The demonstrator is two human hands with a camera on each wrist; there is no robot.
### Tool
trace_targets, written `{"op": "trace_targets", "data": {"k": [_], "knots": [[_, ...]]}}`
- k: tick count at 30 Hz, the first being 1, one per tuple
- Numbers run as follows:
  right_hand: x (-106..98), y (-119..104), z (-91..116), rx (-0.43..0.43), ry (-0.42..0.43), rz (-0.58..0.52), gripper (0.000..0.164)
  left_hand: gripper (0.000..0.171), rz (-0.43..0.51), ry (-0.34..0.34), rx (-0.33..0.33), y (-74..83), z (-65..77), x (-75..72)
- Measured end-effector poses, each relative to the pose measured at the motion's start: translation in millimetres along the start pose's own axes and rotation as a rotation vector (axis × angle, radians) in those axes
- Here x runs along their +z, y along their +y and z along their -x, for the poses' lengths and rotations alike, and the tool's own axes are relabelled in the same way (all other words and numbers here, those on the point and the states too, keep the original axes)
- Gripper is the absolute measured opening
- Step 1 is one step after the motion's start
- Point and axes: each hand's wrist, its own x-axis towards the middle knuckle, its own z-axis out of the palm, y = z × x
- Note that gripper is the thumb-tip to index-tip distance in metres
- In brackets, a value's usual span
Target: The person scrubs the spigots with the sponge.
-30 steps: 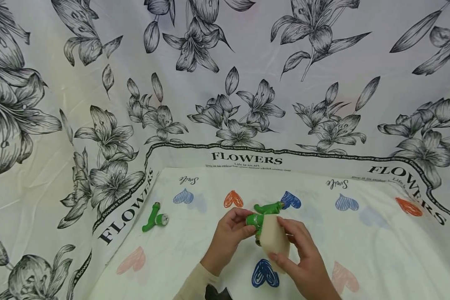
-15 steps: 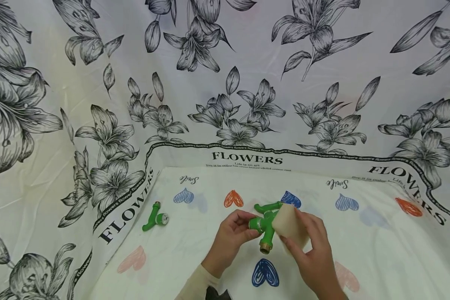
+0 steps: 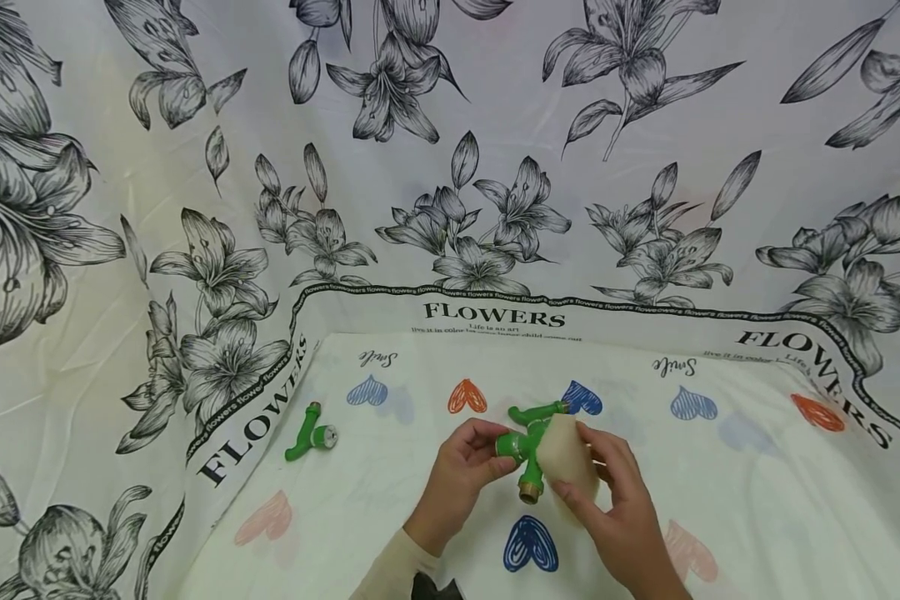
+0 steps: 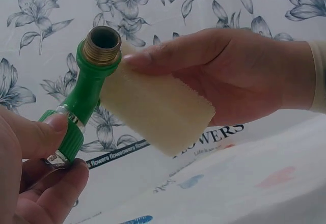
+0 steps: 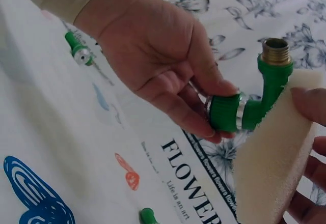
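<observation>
My left hand [image 3: 457, 483] pinches the ridged knob of a green tap [image 3: 532, 472], whose brass threaded end points down toward me in the head view. In the left wrist view that threaded mouth [image 4: 104, 43] shows clearly, with thumb and fingers on the knob [image 4: 71, 138]. A cream sponge [image 3: 567, 458] is gripped by my right hand [image 3: 617, 504], thumb on the near side and fingers on the far side. The sponge lies along the tap's body and hides its right part. In the right wrist view the sponge [image 5: 272, 152] covers the tap's spout end.
Just behind the held tap, a second green tap [image 3: 536, 414] lies on the white heart-printed cloth [image 3: 390, 517]. A third green tap [image 3: 311, 435] rests at the left. Flower-printed curtain fabric [image 3: 480, 233] rises behind and at the sides.
The sponge in my right hand has slid right across the held tap, uncovering its brass end, then come back slightly left. My left hand keeps its grip, nearly still.
</observation>
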Motion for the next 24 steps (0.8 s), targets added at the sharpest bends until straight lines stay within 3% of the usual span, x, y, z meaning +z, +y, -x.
{"op": "trace_targets", "data": {"k": [6, 11, 24], "knots": [[1, -6, 3, -0.035, -0.144, -0.115, 0.074, 0.040, -0.001, 0.044, -0.012, 0.9, -2.3, -3.9], [1, -13, 5, -0.101, -0.223, -0.144, 0.075, 0.040, 0.037, 0.072, -0.015, 1.2, -3.3, -7.1], [3, -10, 5, -0.030, -0.170, -0.066, 0.076, 0.038, 0.059, 0.080, -0.040, -0.7, -0.5, -5.2]]}}
